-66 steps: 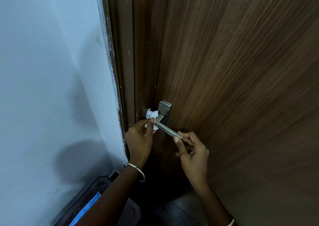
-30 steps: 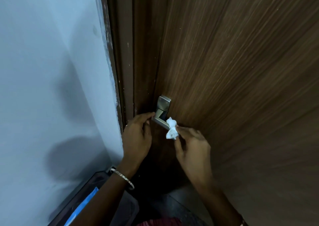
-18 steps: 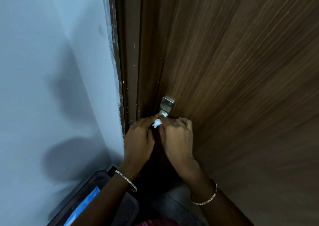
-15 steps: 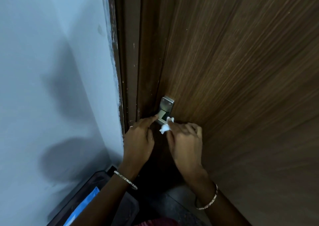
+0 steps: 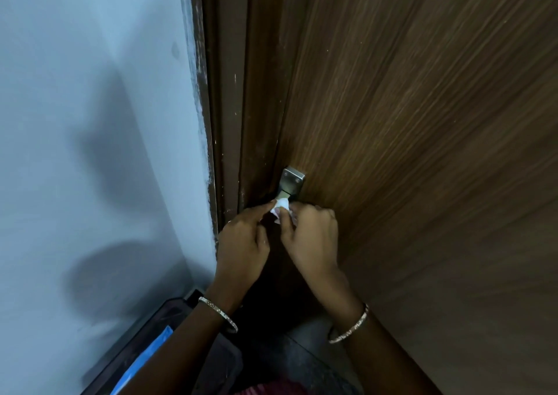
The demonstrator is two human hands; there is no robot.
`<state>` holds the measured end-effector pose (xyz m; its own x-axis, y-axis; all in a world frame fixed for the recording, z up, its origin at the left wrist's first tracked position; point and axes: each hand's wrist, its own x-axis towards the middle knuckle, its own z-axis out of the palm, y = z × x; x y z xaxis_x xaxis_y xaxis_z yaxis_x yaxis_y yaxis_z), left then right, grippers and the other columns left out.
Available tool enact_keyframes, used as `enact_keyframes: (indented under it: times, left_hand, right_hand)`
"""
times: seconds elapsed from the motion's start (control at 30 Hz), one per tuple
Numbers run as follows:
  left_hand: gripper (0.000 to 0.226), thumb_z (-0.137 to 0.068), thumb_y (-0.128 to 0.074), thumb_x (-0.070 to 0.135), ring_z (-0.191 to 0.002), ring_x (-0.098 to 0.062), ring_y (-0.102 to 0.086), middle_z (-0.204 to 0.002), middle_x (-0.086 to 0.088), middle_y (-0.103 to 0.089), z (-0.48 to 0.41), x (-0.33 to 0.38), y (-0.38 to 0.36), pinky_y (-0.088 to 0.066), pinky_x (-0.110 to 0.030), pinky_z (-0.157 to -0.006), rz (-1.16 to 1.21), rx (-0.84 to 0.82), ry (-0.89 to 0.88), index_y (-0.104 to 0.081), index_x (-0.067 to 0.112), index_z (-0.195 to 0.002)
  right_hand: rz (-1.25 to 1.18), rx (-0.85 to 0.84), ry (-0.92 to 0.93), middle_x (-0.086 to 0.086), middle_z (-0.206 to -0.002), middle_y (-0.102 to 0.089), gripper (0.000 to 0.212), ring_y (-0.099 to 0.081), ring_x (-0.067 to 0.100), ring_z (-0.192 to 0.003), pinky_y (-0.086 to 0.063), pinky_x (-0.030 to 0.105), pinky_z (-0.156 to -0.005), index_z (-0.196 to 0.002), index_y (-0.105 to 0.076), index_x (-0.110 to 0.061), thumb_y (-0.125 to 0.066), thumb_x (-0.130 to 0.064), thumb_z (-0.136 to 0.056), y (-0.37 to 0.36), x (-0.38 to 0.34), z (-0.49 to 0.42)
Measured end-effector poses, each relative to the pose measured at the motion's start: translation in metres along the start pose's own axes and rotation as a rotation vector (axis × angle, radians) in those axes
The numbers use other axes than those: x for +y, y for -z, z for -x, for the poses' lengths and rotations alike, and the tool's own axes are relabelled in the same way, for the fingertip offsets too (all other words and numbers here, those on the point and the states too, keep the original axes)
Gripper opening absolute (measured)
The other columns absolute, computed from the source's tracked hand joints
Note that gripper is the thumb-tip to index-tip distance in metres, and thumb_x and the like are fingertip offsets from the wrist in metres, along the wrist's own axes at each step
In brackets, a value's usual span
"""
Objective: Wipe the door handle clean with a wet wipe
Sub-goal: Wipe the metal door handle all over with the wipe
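Note:
A steel door handle [image 5: 291, 182] is fixed near the left edge of a dark wooden door [image 5: 422, 141]; only its square plate and the neck of the lever show. A crumpled white wet wipe [image 5: 283, 208] sits against the lever just below the plate. My right hand [image 5: 312, 237] pinches the wipe between thumb and fingers and covers the rest of the lever. My left hand [image 5: 243, 242] is beside it, its index finger stretched out with the tip touching the wipe near the lever's neck.
The brown door frame [image 5: 229, 93] runs up the middle, with a pale blue wall [image 5: 90, 123] to its left. A dark bin with a blue item [image 5: 142, 361] stands at the bottom left beneath my left forearm. Dark floor lies below the hands.
The wipe passed from my left hand to my right. My right hand has since slid it along the lever back up toward the plate. My left hand stays beside the handle.

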<state>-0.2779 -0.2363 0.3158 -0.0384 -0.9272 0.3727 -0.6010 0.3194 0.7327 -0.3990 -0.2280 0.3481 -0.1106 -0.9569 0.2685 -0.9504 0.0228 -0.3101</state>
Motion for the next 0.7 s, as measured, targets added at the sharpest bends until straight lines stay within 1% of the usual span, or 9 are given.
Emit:
enact_keyframes:
  times: [0.07, 0.13, 0.2, 0.27, 0.4, 0.5, 0.57, 0.63, 0.7]
  left_hand:
    - [0.058, -0.076, -0.054, -0.011, -0.092, -0.007, -0.061, -0.108, 0.001, -0.073, 0.0, 0.0, 0.0, -0.036, -0.005, -0.08, 0.002, -0.009, 0.006, -0.067, 0.021, -0.122]
    - [0.06, -0.075, -0.053, -0.011, -0.09, -0.007, -0.062, -0.107, 0.001, -0.072, 0.0, 0.0, 0.001, -0.038, -0.006, -0.08, 0.012, -0.015, 0.007, -0.067, 0.023, -0.123]
    - [0.06, -0.077, -0.053, -0.011, -0.092, -0.01, -0.064, -0.108, 0.0, -0.072, 0.001, 0.001, 0.001, -0.044, -0.013, -0.083, 0.02, -0.018, -0.007, -0.066, 0.024, -0.124]
    - [0.058, -0.079, -0.053, -0.011, -0.094, -0.012, -0.066, -0.11, 0.0, -0.072, 0.002, 0.0, 0.001, -0.049, -0.02, -0.086, 0.028, -0.018, -0.022, -0.065, 0.023, -0.124]
    - [0.059, -0.077, -0.054, -0.013, -0.089, -0.009, -0.066, -0.106, 0.0, -0.072, 0.0, 0.0, 0.001, -0.043, -0.011, -0.082, 0.012, -0.021, -0.025, -0.066, 0.023, -0.122]
    - [0.06, -0.077, -0.054, -0.013, -0.089, -0.008, -0.066, -0.108, 0.001, -0.072, 0.001, 0.0, 0.001, -0.041, -0.01, -0.081, -0.009, -0.032, -0.025, -0.065, 0.023, -0.123]
    - [0.062, -0.077, -0.054, -0.014, -0.091, -0.01, -0.067, -0.111, 0.0, -0.071, 0.002, 0.0, 0.0, -0.046, -0.014, -0.084, -0.01, -0.039, -0.02, -0.064, 0.024, -0.125]
    - [0.062, -0.077, -0.055, -0.014, -0.094, -0.013, -0.068, -0.113, -0.002, -0.071, 0.003, 0.0, -0.001, -0.051, -0.022, -0.086, -0.017, -0.047, -0.026, -0.063, 0.023, -0.126]
    - [0.062, -0.076, -0.055, -0.012, -0.096, -0.017, -0.068, -0.114, -0.004, -0.071, 0.003, 0.0, -0.002, -0.049, -0.023, -0.088, -0.036, -0.048, -0.033, -0.062, 0.023, -0.127]
  right_hand:
    - [-0.129, -0.052, -0.097, -0.001, -0.076, -0.072, 0.029, -0.069, 0.023, -0.079, -0.052, 0.038, -0.077, -0.089, -0.073, -0.019, -0.056, -0.042, -0.096, 0.0, 0.008, -0.007]
    - [-0.381, -0.101, -0.268, -0.003, -0.067, -0.071, 0.031, -0.071, 0.02, -0.076, -0.054, 0.034, -0.075, -0.086, -0.075, -0.015, -0.063, -0.043, -0.091, 0.001, 0.024, -0.006]
    - [-0.785, -0.133, -0.521, 0.002, -0.074, -0.078, 0.025, -0.076, 0.019, -0.077, -0.06, 0.036, -0.08, -0.097, -0.079, -0.012, -0.069, -0.034, -0.09, 0.005, 0.04, -0.001]
    - [-1.173, -0.225, -0.799, 0.016, -0.085, -0.079, 0.024, -0.075, 0.026, -0.08, -0.061, 0.035, -0.08, -0.103, -0.076, -0.002, -0.065, -0.022, -0.095, 0.011, 0.051, 0.005]
    - [-1.706, -0.351, -1.23, 0.026, -0.088, -0.075, 0.023, -0.07, 0.031, -0.091, -0.061, 0.045, -0.077, -0.111, -0.063, 0.005, -0.054, -0.008, -0.095, 0.018, 0.061, 0.021]
    - [-1.873, -0.444, -1.273, 0.029, -0.103, -0.073, 0.03, -0.072, 0.035, -0.095, -0.058, 0.051, -0.082, -0.103, -0.068, 0.01, -0.059, -0.005, -0.079, 0.011, 0.054, 0.025]
    - [-2.0, -0.465, -1.285, 0.029, -0.109, -0.072, 0.027, -0.074, 0.038, -0.093, -0.057, 0.053, -0.089, -0.09, -0.073, 0.013, -0.052, -0.004, -0.087, 0.006, 0.047, 0.022]
    - [-2.108, -0.476, -1.292, 0.027, -0.116, -0.07, 0.028, -0.073, 0.038, -0.096, -0.053, 0.053, -0.092, -0.097, -0.071, 0.013, -0.048, -0.001, -0.09, 0.0, 0.043, 0.017]
    - [-2.171, -0.504, -1.273, 0.025, -0.122, -0.069, 0.027, -0.073, 0.038, -0.099, -0.053, 0.052, -0.094, -0.109, -0.066, 0.012, -0.057, 0.004, -0.085, -0.006, 0.037, 0.013]
